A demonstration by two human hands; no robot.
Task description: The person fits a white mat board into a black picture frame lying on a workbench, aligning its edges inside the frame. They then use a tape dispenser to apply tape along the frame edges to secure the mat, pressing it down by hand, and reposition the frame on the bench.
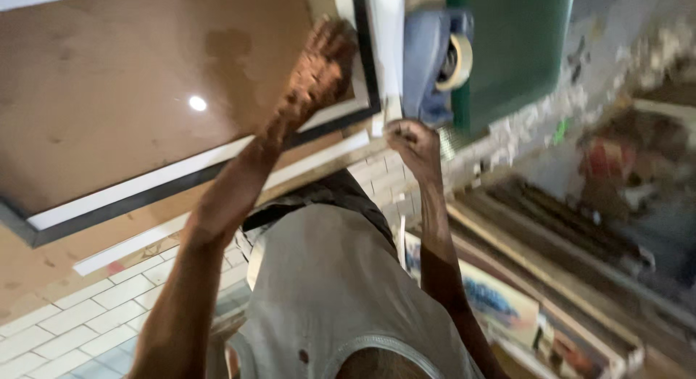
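Framed board held flat on the bench, both hands at its near corner

Framed board (145, 96), brown-faced with a white inner border and a dark outer moulding, lies face-up across the upper left of the head view, on a tan worktop (29, 270). A ceiling light reflects off its surface, which suggests a glossy or glazed face.

Left hand (319, 67) rests palm-down on the board close to its right corner, fingers spread over the brown face and the border. The hand is flat and pressing rather than gripping, a placement consistent with holding the board steady against the bench.

Right hand (409, 143) is closed just beyond the same corner, beside a white strip (388, 38) running along the frame edge. Whether it pinches the strip or something smaller cannot be told; motion blur hides the fingertips.

A blue tape dispenser (431, 56) with a pale roll lies directly above the right hand, within reach, against a green panel (515, 46). Stacked frames and prints (522, 306) lean at lower right over white tiling (65, 328).
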